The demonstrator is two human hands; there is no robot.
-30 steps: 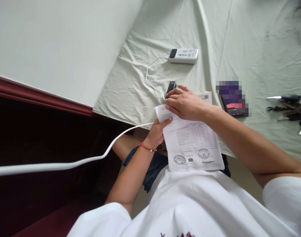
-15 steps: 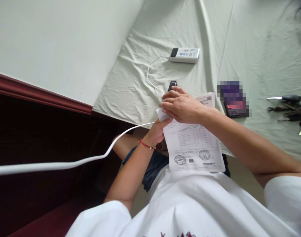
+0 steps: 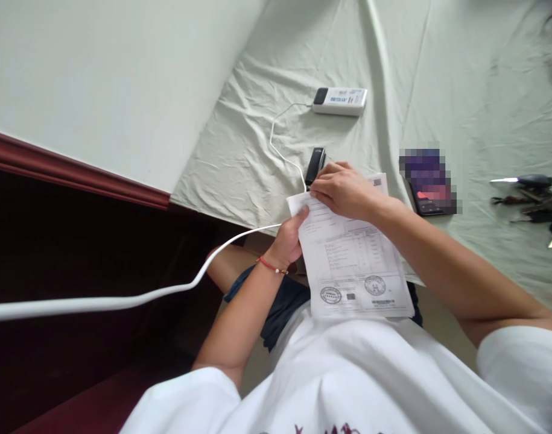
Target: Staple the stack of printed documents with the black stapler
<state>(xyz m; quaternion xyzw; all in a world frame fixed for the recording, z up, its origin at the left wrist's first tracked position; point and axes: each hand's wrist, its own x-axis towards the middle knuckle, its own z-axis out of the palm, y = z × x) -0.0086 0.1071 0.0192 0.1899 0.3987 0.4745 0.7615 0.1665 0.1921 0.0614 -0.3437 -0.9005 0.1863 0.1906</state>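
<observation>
A stack of printed paper sheets (image 3: 357, 259), with two round stamps near its lower edge, spans from the table edge to my lap. My left hand (image 3: 290, 236) grips its left edge, thumb on top and fingers hidden beneath. Across the upper part lies my right hand (image 3: 345, 190), fingers bent together at the top edge of the sheets; its fingertips are partly hidden. Just beyond those fingers is a narrow black object (image 3: 315, 166), possibly a stapler, its near end close to the paper.
A white power bank (image 3: 339, 101) lies farther back, a thin white cable (image 3: 272, 135) running from it toward the paper. A phone (image 3: 429, 181) with a blurred screen and a bunch of keys (image 3: 536, 196) rest on the green cloth (image 3: 475, 108). A white cable (image 3: 144, 297) crosses the left foreground.
My right hand has shifted right and off the upper left corner of the paper. That corner, raised before, now lies flatter under my left thumb, and more of the black object shows.
</observation>
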